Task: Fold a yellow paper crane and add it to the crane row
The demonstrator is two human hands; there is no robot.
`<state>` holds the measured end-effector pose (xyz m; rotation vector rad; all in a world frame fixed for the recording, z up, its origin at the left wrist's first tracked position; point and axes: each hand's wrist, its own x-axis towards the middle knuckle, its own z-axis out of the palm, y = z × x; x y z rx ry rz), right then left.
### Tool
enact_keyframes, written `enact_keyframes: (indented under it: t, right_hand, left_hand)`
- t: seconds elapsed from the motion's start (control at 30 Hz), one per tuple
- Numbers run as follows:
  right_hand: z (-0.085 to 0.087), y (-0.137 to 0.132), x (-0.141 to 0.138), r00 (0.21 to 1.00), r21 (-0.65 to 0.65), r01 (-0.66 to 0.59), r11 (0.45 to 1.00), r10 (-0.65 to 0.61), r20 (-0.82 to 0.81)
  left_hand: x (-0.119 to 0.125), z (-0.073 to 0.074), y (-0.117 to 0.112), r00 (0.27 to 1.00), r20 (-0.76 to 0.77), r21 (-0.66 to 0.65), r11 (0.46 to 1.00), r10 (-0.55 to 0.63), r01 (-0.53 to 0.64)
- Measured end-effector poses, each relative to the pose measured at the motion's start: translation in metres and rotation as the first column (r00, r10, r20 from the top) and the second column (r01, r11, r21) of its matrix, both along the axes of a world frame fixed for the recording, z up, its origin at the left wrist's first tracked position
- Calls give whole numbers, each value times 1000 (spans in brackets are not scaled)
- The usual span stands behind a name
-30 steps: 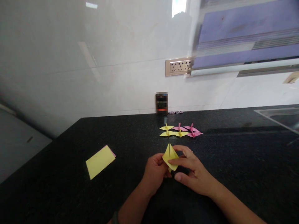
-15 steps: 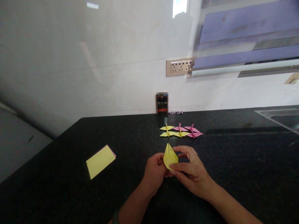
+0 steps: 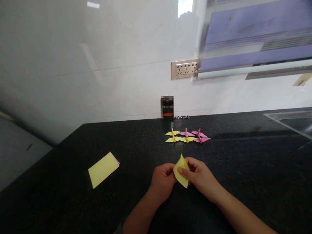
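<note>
A partly folded piece of yellow paper (image 3: pixel 181 170) is pinched between both of my hands just above the black counter (image 3: pixel 231 169). My left hand (image 3: pixel 162 181) grips its left side with curled fingers. My right hand (image 3: pixel 200 177) holds its right side, thumb on top. Behind them, several finished paper cranes (image 3: pixel 187 136), yellow and pink, lie in two short rows.
A small stack of yellow sheets with pink beneath (image 3: pixel 103 169) lies to the left on the counter. A dark little box (image 3: pixel 167 107) stands against the white wall under a socket strip (image 3: pixel 184 69). A sink edge (image 3: pixel 290 118) shows at the far right.
The yellow paper has been turned and lowered; its tall point now sits lower between my hands. Both hands drew slightly closer to me and tightened around it.
</note>
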<state>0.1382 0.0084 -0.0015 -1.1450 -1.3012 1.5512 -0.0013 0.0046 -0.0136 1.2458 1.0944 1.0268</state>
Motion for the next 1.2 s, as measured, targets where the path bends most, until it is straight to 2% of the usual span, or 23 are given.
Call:
enact_keyframes:
  t: [0.13,0.33,0.43,0.73,0.93,1.2]
  right_hand:
    - [1,2,1,998,14,58,998,-58,18]
    - [2,2,2,990,49,136,989,-135,-31]
    - [1,2,3,990,72,139,988,-137,-20]
    - [-7,3,7,955,289,112,951,-183,231]
    - [-6,2,5,978,192,105,976,-136,159]
    - [-6,2,1,979,135,144,980,-162,128]
  left_hand:
    - [1,2,-1,1000,14,9,1000,-8,8]
    - [-2,9,2,977,211,-153,986,-28,61]
    - [-3,9,2,970,241,-177,982,-21,65]
    - [-4,5,1,957,287,-216,970,-42,108]
    - [-4,8,1,947,315,-228,963,-69,146]
    - [-1,7,0,970,232,-229,965,-71,125]
